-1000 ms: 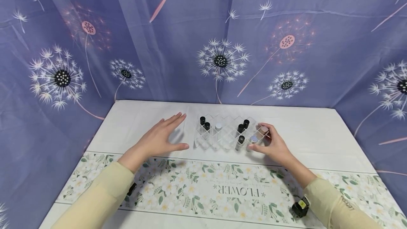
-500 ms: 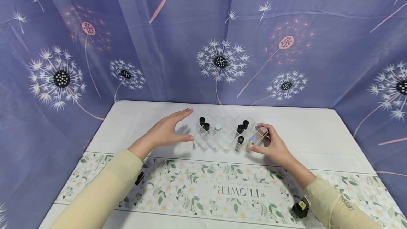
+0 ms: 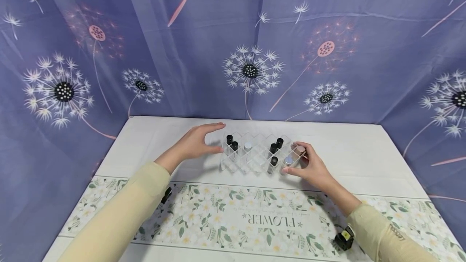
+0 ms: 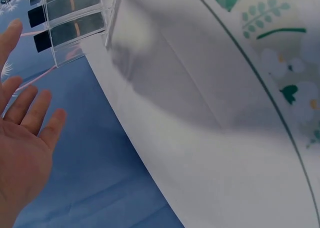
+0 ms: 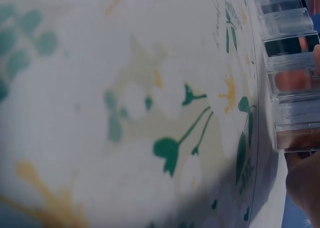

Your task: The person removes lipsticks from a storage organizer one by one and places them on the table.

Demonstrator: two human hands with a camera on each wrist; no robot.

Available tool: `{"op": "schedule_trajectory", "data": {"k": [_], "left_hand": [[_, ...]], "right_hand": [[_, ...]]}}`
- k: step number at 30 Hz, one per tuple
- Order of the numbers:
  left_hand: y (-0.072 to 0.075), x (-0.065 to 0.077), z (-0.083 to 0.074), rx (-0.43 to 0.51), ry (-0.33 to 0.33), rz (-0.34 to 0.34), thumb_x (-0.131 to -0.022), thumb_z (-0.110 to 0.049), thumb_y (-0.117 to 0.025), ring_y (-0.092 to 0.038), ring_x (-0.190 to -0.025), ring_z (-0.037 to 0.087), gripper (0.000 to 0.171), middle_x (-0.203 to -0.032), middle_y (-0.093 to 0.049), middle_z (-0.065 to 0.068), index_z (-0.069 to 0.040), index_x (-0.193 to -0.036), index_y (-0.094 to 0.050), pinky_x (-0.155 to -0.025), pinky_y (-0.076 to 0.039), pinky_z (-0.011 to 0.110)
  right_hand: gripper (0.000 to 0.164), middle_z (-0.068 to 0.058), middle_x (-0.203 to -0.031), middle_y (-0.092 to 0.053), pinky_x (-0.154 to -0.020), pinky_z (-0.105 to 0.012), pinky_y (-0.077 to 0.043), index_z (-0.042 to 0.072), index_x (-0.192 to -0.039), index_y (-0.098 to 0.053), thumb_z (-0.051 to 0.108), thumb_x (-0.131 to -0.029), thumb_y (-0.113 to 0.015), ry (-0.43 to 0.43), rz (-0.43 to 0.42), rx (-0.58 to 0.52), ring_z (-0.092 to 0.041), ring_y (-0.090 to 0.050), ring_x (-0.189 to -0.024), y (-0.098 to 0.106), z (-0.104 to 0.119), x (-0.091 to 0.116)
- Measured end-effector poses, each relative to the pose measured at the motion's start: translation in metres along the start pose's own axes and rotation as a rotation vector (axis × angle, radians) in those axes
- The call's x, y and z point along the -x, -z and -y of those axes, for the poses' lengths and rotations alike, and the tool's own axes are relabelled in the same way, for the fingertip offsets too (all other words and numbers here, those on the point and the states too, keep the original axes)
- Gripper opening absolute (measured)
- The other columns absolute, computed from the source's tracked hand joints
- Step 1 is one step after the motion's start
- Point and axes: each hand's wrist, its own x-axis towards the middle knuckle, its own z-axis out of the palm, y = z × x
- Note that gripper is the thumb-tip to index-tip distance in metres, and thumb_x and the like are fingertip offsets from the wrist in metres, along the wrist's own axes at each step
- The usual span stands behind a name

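A clear lipstick organizer (image 3: 258,159) with diamond-shaped compartments stands on the white tabletop, with several capped lipstick tubes upright in it. Black-capped lipsticks (image 3: 234,146) and a pale-capped one (image 3: 248,146) are toward its left. More stand at the right, including a brownish one (image 3: 299,150) and a silvery-blue-capped one (image 3: 288,161). My right hand (image 3: 314,169) grips the organizer's right end, thumb in front and fingers around the far side. My left hand (image 3: 193,142) is spread at the left end, thumb tip close to the edge; contact is unclear. The left wrist view shows its extended fingers (image 4: 35,107).
A floral table runner (image 3: 204,213) lettered FLOWER crosses the table in front of the organizer. Behind the table hangs a purple curtain (image 3: 196,60) with dandelion prints. Small black devices, such as one by the right wrist (image 3: 344,239), sit at the wrists.
My left hand has moved right and slightly away from me, up to the organizer's left end. My right hand keeps its grip on the right end.
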Motion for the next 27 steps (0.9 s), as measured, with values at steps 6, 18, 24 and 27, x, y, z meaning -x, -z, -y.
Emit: {"op": "schedule_trajectory", "data": {"k": [6,18,24,27], "left_hand": [[-0.001,-0.008,0.000,0.016,0.011,0.005,-0.092,-0.028,-0.087,-0.050,-0.148,0.034,0.076,-0.161,-0.053,0.007,-0.015,-0.159,-0.054,-0.127,-0.039,0.053],[-0.008,-0.020,0.003,0.134,-0.015,0.019,-0.094,-0.017,-0.086,-0.059,-0.141,0.034,0.064,-0.153,-0.062,0.012,-0.007,-0.152,-0.061,-0.121,-0.048,0.040],[-0.011,-0.025,0.004,0.150,-0.007,0.028,-0.094,-0.016,-0.085,-0.062,-0.138,0.030,0.055,-0.146,-0.068,0.009,-0.007,-0.145,-0.067,-0.120,-0.050,0.038],[-0.011,-0.027,0.005,0.143,-0.005,0.026,-0.093,-0.015,-0.086,-0.064,-0.134,0.028,0.052,-0.142,-0.070,0.008,-0.006,-0.141,-0.070,-0.119,-0.051,0.038]], "right_hand": [[0.097,-0.024,-0.159,-0.044,-0.129,-0.058,-0.031,0.004,-0.161,-0.033,0.017,-0.087,-0.092,0.003,-0.001,0.001,-0.047,-0.039,-0.152,0.000,0.001,0.000],[0.096,-0.023,-0.158,-0.045,-0.129,-0.055,-0.031,0.004,-0.161,-0.033,0.016,-0.086,-0.093,0.007,-0.002,-0.011,-0.045,-0.040,-0.152,-0.001,-0.002,0.001],[0.095,-0.024,-0.158,-0.044,-0.129,-0.054,-0.031,0.003,-0.161,-0.033,0.015,-0.087,-0.092,0.008,0.002,-0.015,-0.045,-0.039,-0.153,-0.002,-0.003,0.001],[0.096,-0.024,-0.158,-0.044,-0.130,-0.053,-0.030,0.002,-0.161,-0.032,0.015,-0.087,-0.092,0.009,0.003,-0.013,-0.045,-0.038,-0.153,-0.002,-0.003,0.000]]}}
